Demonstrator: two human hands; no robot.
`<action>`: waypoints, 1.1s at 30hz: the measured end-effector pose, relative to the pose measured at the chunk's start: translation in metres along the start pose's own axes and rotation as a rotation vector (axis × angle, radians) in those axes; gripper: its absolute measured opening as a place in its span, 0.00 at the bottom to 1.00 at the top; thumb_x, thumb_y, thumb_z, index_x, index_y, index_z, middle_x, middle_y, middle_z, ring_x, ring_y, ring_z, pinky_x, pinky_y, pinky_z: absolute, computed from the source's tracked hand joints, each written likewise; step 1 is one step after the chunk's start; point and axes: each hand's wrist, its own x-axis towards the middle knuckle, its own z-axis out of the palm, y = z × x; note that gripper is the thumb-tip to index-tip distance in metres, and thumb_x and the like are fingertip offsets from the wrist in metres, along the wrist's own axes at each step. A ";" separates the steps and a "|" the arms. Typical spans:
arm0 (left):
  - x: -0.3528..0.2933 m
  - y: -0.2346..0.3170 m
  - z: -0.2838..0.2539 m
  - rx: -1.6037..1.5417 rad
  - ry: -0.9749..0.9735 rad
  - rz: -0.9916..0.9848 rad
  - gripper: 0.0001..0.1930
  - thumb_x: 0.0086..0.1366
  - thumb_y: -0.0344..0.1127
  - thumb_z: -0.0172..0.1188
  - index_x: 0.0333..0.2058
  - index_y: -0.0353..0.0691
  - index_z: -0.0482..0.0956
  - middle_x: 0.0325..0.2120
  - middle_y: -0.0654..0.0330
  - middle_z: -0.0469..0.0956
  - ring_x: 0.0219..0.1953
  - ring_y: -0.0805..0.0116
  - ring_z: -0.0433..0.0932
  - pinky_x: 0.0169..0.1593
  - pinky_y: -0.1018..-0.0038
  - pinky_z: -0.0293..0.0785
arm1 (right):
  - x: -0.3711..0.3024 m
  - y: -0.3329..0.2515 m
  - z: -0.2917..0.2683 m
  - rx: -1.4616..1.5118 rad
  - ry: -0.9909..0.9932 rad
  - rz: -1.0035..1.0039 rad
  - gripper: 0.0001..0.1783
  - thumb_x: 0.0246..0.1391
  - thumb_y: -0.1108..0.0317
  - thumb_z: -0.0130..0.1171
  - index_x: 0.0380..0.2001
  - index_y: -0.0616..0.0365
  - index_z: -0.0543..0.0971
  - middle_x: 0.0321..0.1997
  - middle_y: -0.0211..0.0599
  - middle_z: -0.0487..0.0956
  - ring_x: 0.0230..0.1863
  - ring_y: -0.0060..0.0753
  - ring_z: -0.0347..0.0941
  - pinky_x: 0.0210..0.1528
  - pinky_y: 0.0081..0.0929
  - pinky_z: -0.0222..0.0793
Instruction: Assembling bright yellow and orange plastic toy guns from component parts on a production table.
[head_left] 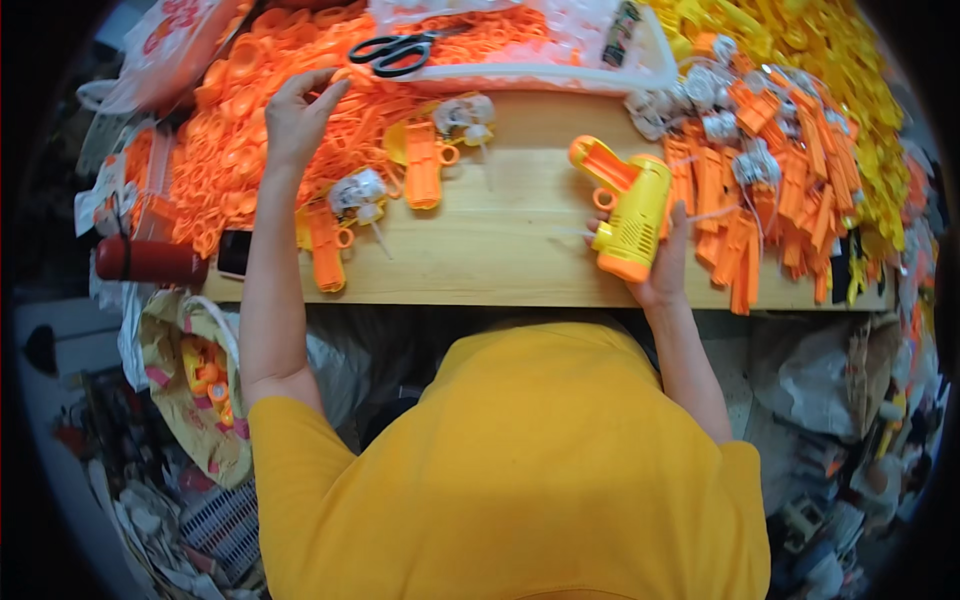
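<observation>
My right hand [662, 270] is wrapped round a yellow-and-orange plastic toy body [637, 215], shaped like a toy gun with a slotted yellow barrel and an orange handle. A thin pale strand sticks out at its left side. Over the heap of orange plastic parts [225, 180], my left hand [298, 118] is raised with thumb and forefinger pinched on a small orange plastic piece [343, 74]; its exact shape is hard to see. Two similar orange-and-yellow assemblies, one upper [423, 165] and one lower [326, 245], lie between my hands with white wired parts attached.
Black-handled scissors [400, 50] rest by a white tray [550, 78] at the back. At right are stacked orange handles [790, 180] with white wired parts, and a yellow parts heap [860, 90]. A red cylinder [150, 262] and dark phone [234, 252] lie at left.
</observation>
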 end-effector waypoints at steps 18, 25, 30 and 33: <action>0.035 -0.063 -0.043 0.551 0.162 -0.093 0.16 0.55 0.48 0.61 0.39 0.48 0.82 0.36 0.53 0.77 0.41 0.57 0.77 0.45 0.63 0.72 | -0.003 0.000 -0.010 0.010 0.023 0.007 0.40 0.55 0.35 0.43 0.57 0.58 0.64 0.46 0.48 0.74 0.47 0.50 0.74 0.50 0.52 0.70; 0.045 -0.091 -0.086 0.812 0.308 -0.247 0.16 0.55 0.47 0.59 0.41 0.52 0.81 0.41 0.53 0.76 0.45 0.53 0.75 0.48 0.57 0.69 | -0.005 -0.001 -0.001 -0.031 -0.003 0.002 0.39 0.55 0.37 0.47 0.57 0.60 0.64 0.46 0.45 0.74 0.45 0.46 0.73 0.47 0.46 0.71; 0.031 -0.078 -0.085 0.541 0.238 -0.143 0.14 0.52 0.45 0.62 0.37 0.47 0.82 0.33 0.52 0.80 0.37 0.57 0.79 0.42 0.63 0.73 | -0.004 0.000 0.001 -0.036 0.018 0.013 0.39 0.56 0.38 0.46 0.57 0.61 0.64 0.45 0.45 0.74 0.45 0.45 0.72 0.48 0.44 0.70; 0.011 -0.044 -0.069 0.346 -0.044 -0.194 0.13 0.52 0.41 0.64 0.33 0.40 0.82 0.27 0.54 0.81 0.31 0.64 0.79 0.37 0.69 0.74 | -0.005 -0.001 -0.002 -0.022 0.020 0.011 0.38 0.56 0.38 0.46 0.56 0.62 0.64 0.45 0.45 0.74 0.45 0.45 0.72 0.49 0.44 0.70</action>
